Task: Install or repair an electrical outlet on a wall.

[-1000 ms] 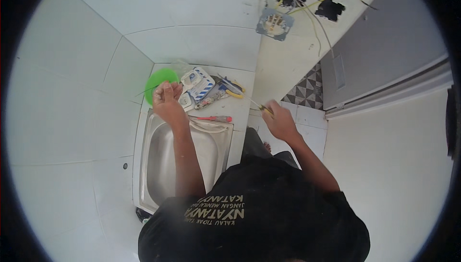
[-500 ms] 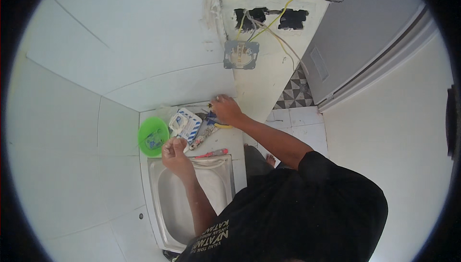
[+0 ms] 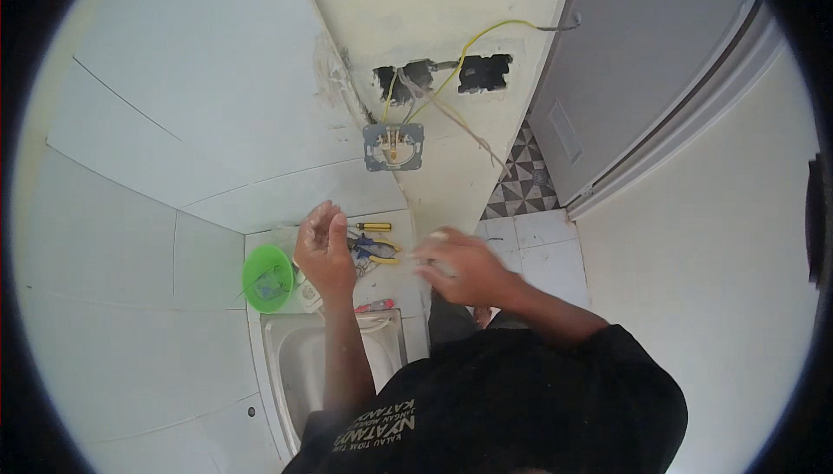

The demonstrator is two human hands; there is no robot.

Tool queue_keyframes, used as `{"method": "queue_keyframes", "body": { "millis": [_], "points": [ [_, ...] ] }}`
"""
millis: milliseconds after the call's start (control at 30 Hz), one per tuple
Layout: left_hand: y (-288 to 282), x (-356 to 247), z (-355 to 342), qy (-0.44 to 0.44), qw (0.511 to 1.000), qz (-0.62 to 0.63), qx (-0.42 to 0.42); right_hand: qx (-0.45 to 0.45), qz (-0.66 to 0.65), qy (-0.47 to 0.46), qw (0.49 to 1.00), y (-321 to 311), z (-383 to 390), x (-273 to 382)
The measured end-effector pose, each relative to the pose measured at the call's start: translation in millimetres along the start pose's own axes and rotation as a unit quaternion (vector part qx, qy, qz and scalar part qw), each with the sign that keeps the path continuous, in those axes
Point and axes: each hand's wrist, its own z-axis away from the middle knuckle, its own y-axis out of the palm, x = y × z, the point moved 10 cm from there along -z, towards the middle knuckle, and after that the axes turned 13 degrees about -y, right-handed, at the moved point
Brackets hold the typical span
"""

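My left hand (image 3: 325,253) is raised over the counter, its fingers loosely curved and no object visible in it. To its right, my right hand (image 3: 464,267) hovers by the counter's edge, blurred by motion, fingers apart and seemingly holding nothing. Between and beyond them lie a screwdriver with a yellow-and-black handle (image 3: 375,227) and pliers with yellow-and-blue grips (image 3: 382,250). A red-handled screwdriver (image 3: 375,306) rests by the sink. Above, a grey-framed wall socket (image 3: 394,147) hangs on wires from the wall. My left hand and forearm hide part of the counter.
A green bowl (image 3: 249,267) with small items stands at the counter's left. The steel sink (image 3: 271,344) is in front of it. Two wall cutouts, one left (image 3: 403,82) and one right (image 3: 484,73), sit beside a loose yellow-green wire (image 3: 475,37). A grey door (image 3: 625,49) is at right.
The view has shifted. My right hand has left the yellow-handled screwdriver on the counter and drawn back toward me. My left hand has risen, its fingers loosened from a pinch.
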Motion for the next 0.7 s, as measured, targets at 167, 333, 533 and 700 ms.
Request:
{"method": "queue_keyframes", "body": {
  "millis": [167,333,533,700],
  "points": [
    [32,-19,-18,0.026,0.999,0.028,0.012,-0.156,0.345,-0.181,0.907,-167,-33,79],
    [49,-42,-16,0.08,0.997,0.005,-0.023,-0.134,0.391,-0.202,0.888,-191,-83,101],
    [55,-78,-1,0.193,0.978,-0.065,-0.051,-0.004,0.371,0.004,0.929,-147,-106,45],
    [61,-116,6,0.275,0.956,-0.099,-0.016,0.023,0.418,0.024,0.908,-147,-113,25]
  ]
}}
